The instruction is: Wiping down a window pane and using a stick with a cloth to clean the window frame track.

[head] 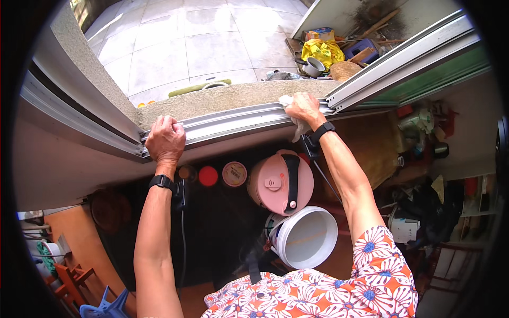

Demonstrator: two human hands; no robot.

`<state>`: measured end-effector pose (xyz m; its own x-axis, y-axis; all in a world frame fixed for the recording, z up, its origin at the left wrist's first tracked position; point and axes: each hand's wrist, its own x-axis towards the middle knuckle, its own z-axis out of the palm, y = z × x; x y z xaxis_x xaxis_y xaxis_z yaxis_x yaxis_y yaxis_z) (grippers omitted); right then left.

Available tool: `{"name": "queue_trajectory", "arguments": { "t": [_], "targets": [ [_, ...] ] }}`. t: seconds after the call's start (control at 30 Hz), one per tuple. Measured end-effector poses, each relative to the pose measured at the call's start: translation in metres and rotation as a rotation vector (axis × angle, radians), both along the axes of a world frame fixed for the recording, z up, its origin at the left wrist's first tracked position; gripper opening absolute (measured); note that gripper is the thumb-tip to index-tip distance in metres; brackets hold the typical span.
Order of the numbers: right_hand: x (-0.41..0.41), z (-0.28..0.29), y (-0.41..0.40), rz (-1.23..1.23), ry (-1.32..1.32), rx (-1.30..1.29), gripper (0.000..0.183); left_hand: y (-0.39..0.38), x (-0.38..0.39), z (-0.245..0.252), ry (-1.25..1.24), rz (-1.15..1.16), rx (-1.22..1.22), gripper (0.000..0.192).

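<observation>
An aluminium sliding-window track (232,124) runs across the view in front of me. At its left end my left hand (165,137) is curled over the rail, its fingertips hidden on the far side. My right hand (304,107) presses a crumpled white cloth (299,126) against the track near the right end. Part of the cloth hangs below the hand on the inner side. Just right of it stands the edge of a sliding window sash (401,59). Beyond the track lies a rough stone sill (238,94).
Below the track stand a pink rice cooker (264,194), a white bucket (308,238), a round tub with a printed lid (234,174) and a red lid (208,176). Outside, a saucepan (313,67) and a yellow plastic bag (321,51) lie on tiles (214,43). A blue plastic stool (105,304) is lower left.
</observation>
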<state>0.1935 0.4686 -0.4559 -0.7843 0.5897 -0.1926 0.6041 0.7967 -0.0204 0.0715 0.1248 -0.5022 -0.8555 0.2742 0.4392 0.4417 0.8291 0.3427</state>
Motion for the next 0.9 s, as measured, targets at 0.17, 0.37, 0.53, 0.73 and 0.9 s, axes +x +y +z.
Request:
{"name": "queue_trajectory", "arguments": {
  "t": [0.17, 0.37, 0.53, 0.73, 0.9],
  "targets": [
    [-0.029, 0.008, -0.092, 0.126, 0.067, -0.124, 0.034, 0.001, -0.001, -0.003, 0.026, -0.014, 0.018, 0.007],
    [-0.044, 0.013, -0.134, 0.263, 0.202, -0.496, 0.034, 0.000, -0.001, -0.005, -0.024, 0.003, 0.011, 0.006],
    [0.005, 0.025, -0.019, 0.275, 0.604, -0.277, 0.026, -0.003, 0.002, -0.001, -0.028, 0.032, -0.021, 0.006],
    [0.061, -0.002, 0.102, -0.068, -0.053, 0.138, 0.032, 0.007, 0.003, -0.001, -0.010, 0.022, -0.005, 0.006],
    [0.025, -0.019, 0.077, 0.013, -0.233, 0.286, 0.028, 0.001, 0.003, 0.000, -0.013, 0.021, -0.006, 0.006]
  ]
}}
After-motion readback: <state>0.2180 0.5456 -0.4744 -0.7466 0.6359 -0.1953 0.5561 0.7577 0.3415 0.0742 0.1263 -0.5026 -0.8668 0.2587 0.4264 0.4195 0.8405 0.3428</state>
